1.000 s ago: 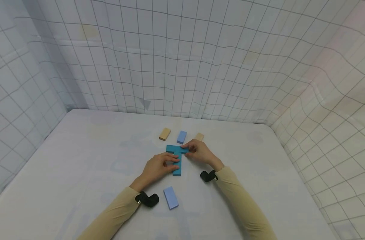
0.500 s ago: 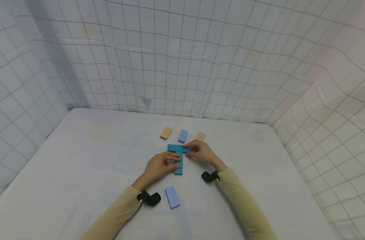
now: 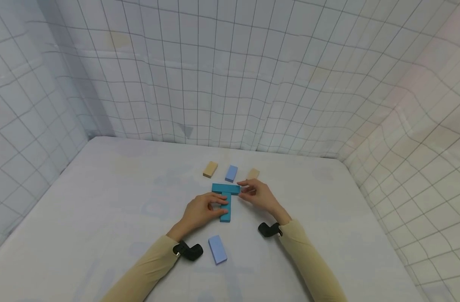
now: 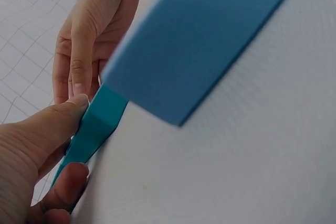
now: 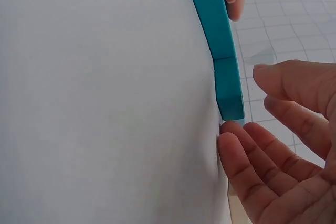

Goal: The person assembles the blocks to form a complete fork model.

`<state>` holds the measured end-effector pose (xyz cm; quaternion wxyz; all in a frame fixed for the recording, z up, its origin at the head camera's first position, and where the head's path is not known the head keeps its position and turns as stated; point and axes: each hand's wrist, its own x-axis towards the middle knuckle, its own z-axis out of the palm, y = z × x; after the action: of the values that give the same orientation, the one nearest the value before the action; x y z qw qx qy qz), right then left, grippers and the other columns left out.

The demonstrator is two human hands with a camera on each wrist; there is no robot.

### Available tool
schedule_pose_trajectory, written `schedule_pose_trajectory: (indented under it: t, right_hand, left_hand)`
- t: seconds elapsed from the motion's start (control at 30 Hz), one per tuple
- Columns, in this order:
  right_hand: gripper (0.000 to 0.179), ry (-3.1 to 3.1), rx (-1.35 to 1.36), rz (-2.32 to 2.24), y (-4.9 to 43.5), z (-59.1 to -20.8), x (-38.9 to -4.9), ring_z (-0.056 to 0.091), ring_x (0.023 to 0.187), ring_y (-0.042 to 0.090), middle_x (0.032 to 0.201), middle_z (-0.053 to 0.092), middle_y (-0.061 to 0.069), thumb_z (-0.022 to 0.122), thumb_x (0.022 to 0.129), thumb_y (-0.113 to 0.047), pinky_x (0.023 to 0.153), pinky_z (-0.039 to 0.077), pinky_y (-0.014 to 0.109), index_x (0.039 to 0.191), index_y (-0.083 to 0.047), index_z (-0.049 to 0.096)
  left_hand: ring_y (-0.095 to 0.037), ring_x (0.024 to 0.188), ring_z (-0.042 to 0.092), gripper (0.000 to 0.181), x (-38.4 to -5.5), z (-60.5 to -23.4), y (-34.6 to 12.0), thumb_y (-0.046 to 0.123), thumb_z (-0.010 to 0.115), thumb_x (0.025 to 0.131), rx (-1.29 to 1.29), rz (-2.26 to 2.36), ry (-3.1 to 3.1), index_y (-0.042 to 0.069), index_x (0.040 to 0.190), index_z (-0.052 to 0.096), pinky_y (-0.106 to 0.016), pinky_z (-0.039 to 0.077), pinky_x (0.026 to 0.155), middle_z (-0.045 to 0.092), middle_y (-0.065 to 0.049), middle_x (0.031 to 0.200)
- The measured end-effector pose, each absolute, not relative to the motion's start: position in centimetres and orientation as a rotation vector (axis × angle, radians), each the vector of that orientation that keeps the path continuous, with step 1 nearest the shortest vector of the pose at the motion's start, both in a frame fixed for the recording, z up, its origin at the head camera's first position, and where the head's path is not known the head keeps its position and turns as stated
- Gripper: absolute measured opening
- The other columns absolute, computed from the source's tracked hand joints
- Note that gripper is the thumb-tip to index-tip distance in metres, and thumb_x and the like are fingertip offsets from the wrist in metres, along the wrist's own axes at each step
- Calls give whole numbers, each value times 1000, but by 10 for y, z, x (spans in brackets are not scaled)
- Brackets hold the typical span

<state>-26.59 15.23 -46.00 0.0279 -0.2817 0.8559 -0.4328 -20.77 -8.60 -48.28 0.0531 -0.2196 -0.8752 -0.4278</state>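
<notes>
Two teal blocks lie on the white table in a T shape. The crosswise teal block (image 3: 223, 188) meets the far end of the lengthwise teal block (image 3: 225, 217). With thumb and fingers, my left hand (image 3: 199, 211) pinches the lengthwise one; in the left wrist view its thumb (image 4: 55, 121) lies against the teal side. Just off the crosswise block's right end is my right hand (image 3: 261, 196), fingers parted and loosely bent, holding nothing. In the right wrist view a gap shows between those fingers (image 5: 236, 156) and the teal end (image 5: 231, 90).
Beyond the T stand a yellow block (image 3: 210, 169), a blue block (image 3: 231, 173) and a pale beige block (image 3: 254, 173), partly hidden by my right hand. A light blue block (image 3: 217, 249) lies nearer me. Grid-patterned cloth (image 3: 222, 84) encloses the table's back and sides.
My right hand has let go of the crosswise teal block and drawn back slightly to the right. The left hand stays on the lengthwise block.
</notes>
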Motion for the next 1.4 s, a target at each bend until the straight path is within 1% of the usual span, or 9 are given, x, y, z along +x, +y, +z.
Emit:
schedule_pose_trajectory:
  t: [0.3,0.4,0.53,0.63,0.8,1.0,1.13,1.27,1.4]
  right_hand:
    - [50,2682,-957,-1349,155,-456,-241,61,98,30,120,57,20,67,89,-8,78,51,39,134,4,48]
    - [45,2682,-1010,-1366,156,-454,-231,60,99,30,119,57,20,66,89,-9,76,52,40,130,3,52]
    - [32,2671,-1100,-1380,156,-450,-220,60,98,26,115,60,16,66,90,-8,74,53,38,120,2,60]
    - [25,2629,-1202,-1410,153,-445,-210,61,95,26,109,63,16,67,89,-4,71,53,37,113,1,64]
    - [22,2531,-1395,-1411,148,-433,-191,60,94,29,104,64,15,67,86,3,69,52,39,107,-1,66]
    - [17,2449,-1476,-1269,147,-441,-185,59,96,17,107,65,2,66,90,-6,71,51,36,106,-5,67]
    - [18,2393,-1512,-1194,147,-448,-185,58,101,11,111,63,-4,64,92,-14,77,50,33,109,-9,68]
    - [19,2360,-1513,-1134,145,-448,-181,54,108,9,115,62,-2,64,93,-18,85,47,30,110,-10,68]
    - [21,2343,-1514,-1056,143,-448,-177,52,114,10,119,62,0,65,93,-20,92,43,29,111,-12,69]
  left_hand:
    - [1,60,51,28,-204,-485,-84,37,76,80,-628,-1314,-2669,23,105,75,-24,43,51,64,12,116]
    - [1,60,51,28,-204,-486,-84,38,76,80,-620,-1313,-2671,23,104,75,-23,43,51,64,12,116]
    - [2,59,51,29,-203,-486,-84,38,76,80,-610,-1308,-2668,23,105,75,-23,42,51,64,12,116]
    - [2,58,51,29,-204,-486,-83,37,77,80,-612,-1298,-2662,23,105,75,-23,42,50,64,11,116]
    - [2,57,51,29,-204,-486,-83,34,77,80,-624,-1275,-2656,21,106,75,-23,42,49,64,9,116]
    - [2,57,51,28,-205,-486,-83,33,77,80,-611,-1269,-2662,21,106,75,-23,42,48,64,10,116]
    - [2,58,51,28,-205,-486,-83,33,77,80,-618,-1282,-2655,22,105,75,-23,42,48,64,10,116]
    - [2,58,51,27,-205,-486,-82,33,76,81,-632,-1289,-2647,22,105,75,-23,42,49,64,11,116]
    - [2,59,51,27,-205,-485,-82,33,76,80,-635,-1289,-2641,22,105,75,-23,42,49,64,11,116]
